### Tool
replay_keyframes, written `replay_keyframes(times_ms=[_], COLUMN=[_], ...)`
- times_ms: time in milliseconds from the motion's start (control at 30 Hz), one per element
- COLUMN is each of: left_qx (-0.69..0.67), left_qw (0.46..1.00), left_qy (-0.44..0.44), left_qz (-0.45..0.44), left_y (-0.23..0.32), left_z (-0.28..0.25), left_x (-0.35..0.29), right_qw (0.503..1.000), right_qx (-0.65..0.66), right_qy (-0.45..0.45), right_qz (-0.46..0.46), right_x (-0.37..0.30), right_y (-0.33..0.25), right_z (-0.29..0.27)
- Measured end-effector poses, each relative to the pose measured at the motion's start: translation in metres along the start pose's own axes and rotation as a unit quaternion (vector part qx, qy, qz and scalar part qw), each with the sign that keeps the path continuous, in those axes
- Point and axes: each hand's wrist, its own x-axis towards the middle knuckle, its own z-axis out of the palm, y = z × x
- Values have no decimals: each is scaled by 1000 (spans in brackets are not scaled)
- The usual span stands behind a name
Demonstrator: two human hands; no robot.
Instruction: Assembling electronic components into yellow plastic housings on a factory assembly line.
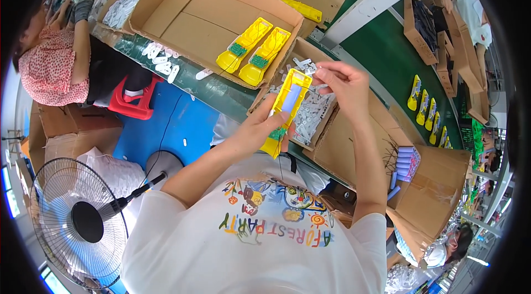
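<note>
My left hand (pixel 254 132) grips a long yellow plastic housing (pixel 299 78), tilted over the front of the bench, its thumb across the inside. A light-purple battery cell (pixel 291 98) lies in the housing, and a green circuit board (pixel 277 133) sits at its lower end. At the upper end, my right hand (pixel 347 85) has thumb and forefinger pinched together; what is between them, if anything, is too small to tell. Beneath both hands stands a carton of small white parts (pixel 314 120).
A wide cardboard carton (pixel 188 15) holds two yellow housings (pixel 251 45) with green boards. Purple cells (pixel 406 162) lie in a carton at right. Several housings (pixel 423 107) line the green belt. A fan (pixel 87 222) stands at lower left; a co-worker (pixel 58 70) sits at far left.
</note>
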Motion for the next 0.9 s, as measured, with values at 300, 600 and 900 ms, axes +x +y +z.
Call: replay_keyframes(times_ms=[300, 600, 900], left_qx=[46, 34, 731], left_qw=[998, 994, 591], left_qy=[-8, -96, 264], left_qz=[40, 50, 218], left_y=[-8, 3, 81], left_z=[5, 0, -88], left_x=[-2, 22, 68], right_qw=[944, 959, 888], right_qx=[-249, -235, -304], right_qy=[46, 45, 328], right_qz=[-210, -151, -109], right_x=[-29, -7, 67], right_y=[-1, -5, 6], right_z=[7, 6, -227])
